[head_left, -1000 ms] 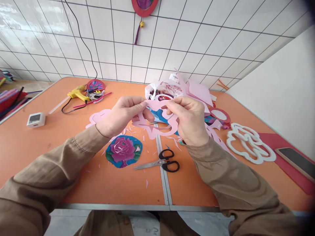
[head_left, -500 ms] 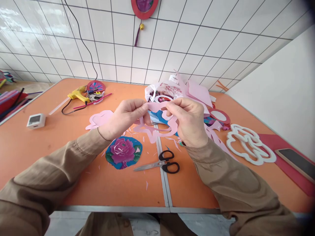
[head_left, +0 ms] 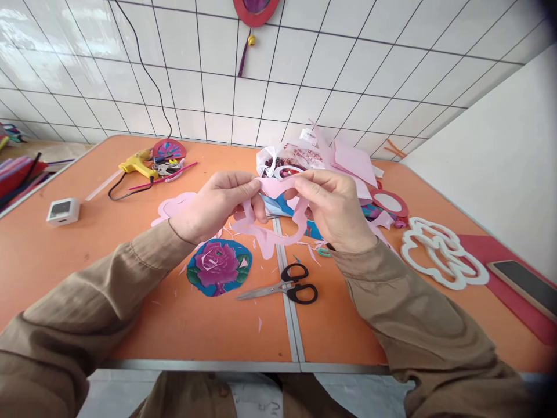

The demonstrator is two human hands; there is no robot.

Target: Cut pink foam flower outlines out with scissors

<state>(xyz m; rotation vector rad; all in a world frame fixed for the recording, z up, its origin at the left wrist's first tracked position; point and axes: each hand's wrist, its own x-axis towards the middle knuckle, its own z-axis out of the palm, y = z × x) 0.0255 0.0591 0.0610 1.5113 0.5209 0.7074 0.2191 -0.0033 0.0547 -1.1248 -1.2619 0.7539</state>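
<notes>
Between my two hands hangs a pink cut-out frame with a wavy outline and an open middle; it looks like paper or thin felt. My left hand pinches its upper left edge between thumb and fingers. At the upper right edge, my right hand grips it the same way. Below the hands lie black-handled scissors, blades pointing left and slightly parted. Left of them is a rounded piece with a purple rose on blue. Another pink cut-out lies partly behind my left hand.
A yellow glue gun and small white box stand at left. Behind my hands is a plastic bag of bits, with folded pink sheets beside it. White cloud-shaped outlines and a phone lie right. Pink scraps litter the middle.
The pink frame has shifted and turned a little in my hands, its opening now facing me more. Both hands keep their pinch. The view has tilted slightly.
</notes>
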